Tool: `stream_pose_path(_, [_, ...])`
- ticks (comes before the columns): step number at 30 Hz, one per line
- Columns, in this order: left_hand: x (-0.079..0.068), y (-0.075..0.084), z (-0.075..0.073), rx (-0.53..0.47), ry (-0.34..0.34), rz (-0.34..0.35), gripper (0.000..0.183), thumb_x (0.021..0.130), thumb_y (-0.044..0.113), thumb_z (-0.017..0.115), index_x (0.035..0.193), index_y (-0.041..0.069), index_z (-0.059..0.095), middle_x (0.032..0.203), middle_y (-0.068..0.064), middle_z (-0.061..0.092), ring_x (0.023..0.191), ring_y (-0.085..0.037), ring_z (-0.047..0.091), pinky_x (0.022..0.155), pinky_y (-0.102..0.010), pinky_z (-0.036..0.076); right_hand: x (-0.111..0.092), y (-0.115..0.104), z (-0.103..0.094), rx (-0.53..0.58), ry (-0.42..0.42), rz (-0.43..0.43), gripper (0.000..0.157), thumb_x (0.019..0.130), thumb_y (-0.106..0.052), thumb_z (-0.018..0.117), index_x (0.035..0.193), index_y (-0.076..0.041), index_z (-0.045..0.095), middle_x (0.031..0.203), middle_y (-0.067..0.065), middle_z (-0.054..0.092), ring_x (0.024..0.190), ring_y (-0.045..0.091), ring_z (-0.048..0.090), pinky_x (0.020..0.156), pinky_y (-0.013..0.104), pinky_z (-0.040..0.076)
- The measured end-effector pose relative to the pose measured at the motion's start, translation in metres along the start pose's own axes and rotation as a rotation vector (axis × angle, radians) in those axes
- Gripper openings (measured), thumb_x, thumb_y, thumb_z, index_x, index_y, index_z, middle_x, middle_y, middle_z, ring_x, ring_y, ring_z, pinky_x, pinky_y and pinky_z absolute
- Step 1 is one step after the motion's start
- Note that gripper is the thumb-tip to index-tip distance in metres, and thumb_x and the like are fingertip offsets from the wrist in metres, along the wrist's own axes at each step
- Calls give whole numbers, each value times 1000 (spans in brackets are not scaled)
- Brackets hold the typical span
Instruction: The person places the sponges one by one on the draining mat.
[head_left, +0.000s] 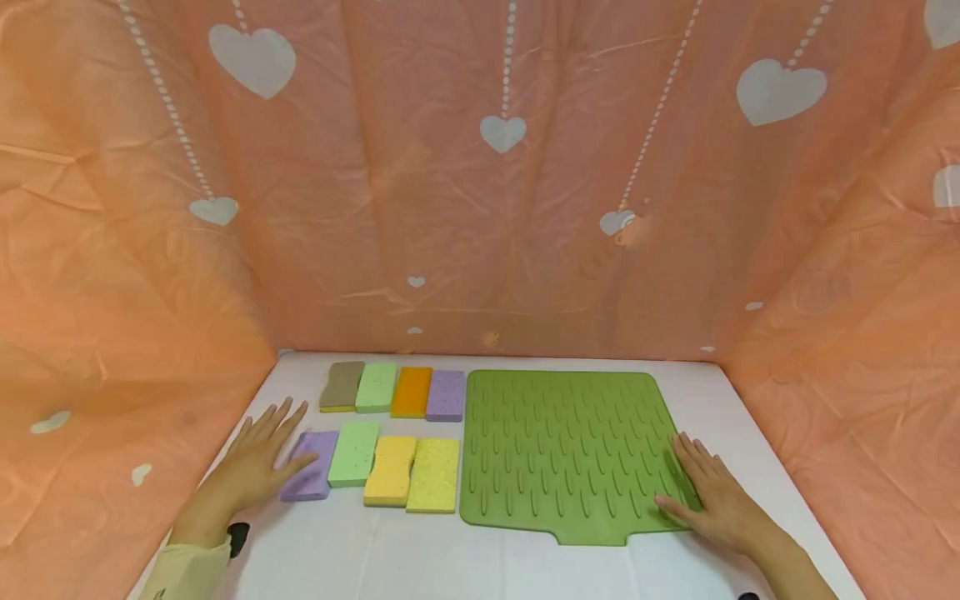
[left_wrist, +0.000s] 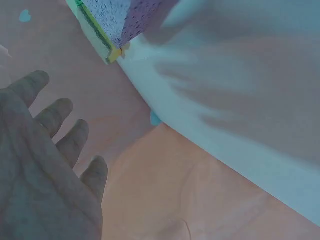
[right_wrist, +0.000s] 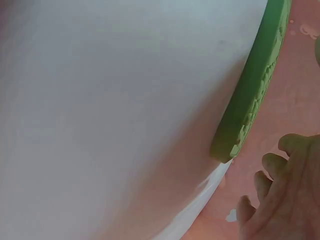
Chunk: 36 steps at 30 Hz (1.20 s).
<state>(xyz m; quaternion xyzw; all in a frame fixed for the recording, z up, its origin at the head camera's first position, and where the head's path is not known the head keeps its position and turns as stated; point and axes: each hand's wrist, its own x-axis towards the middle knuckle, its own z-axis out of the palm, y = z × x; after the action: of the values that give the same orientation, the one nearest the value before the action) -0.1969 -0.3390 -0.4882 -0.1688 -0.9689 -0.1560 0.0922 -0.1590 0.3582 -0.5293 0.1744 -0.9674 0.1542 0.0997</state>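
My left hand hovers with spread fingers at the left of the front row, its thumb overlapping a purple sponge in the head view. The left wrist view shows the palm facing the table, apart from the speckled purple sponge. On the other side, my right hand has its fingers extended over the right edge of a green ridged mat. Seen from the right wrist, that hand is beside the mat's thick edge. Neither hand holds anything.
Right of the purple sponge lie a light green sponge, a wavy-sided yellow-orange one and a yellow one. Behind them sit grey-brown, light green, orange and purple sponges. An orange heart-patterned curtain encloses the table.
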Motion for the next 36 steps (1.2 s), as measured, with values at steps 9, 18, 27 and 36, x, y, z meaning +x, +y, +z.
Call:
stream_pose_path(9, [33, -8, 4, -69, -43, 11, 87, 97, 49, 60, 162, 14, 15, 160, -30, 20, 145, -53, 17, 120, -62, -1, -7, 2, -1, 9, -27, -9, 96, 91, -48, 70, 156, 4, 24, 162, 24, 24, 154, 19, 2, 115, 11, -11])
stream_pose_path(18, [68, -23, 6, -136, -153, -1, 95, 95, 50, 63, 162, 8, 11, 162, -32, 10, 148, -52, 8, 117, -69, 4, -12, 6, -2, 21, -49, -2, 98, 90, -50, 71, 156, 4, 23, 160, 26, 26, 152, 32, 18, 111, 5, -8])
stream_pose_path(27, [94, -29, 9, -84, -216, -2, 101, 90, 54, 69, 158, -1, 18, 158, -37, 15, 143, -58, 16, 115, -70, 12, -11, 10, 1, 64, -130, 37, 101, 90, -53, 69, 159, 1, 17, 162, 26, 20, 146, 47, 25, 102, -2, -8])
stream_pose_path(36, [115, -29, 11, -57, -266, 6, 111, 82, 54, 77, 155, -8, 21, 158, -38, 15, 143, -57, 17, 115, -70, 14, -10, 9, -1, 49, -157, 51, 101, 90, -54, 68, 157, 3, 20, 163, 24, 19, 143, 50, 28, 116, 13, 1])
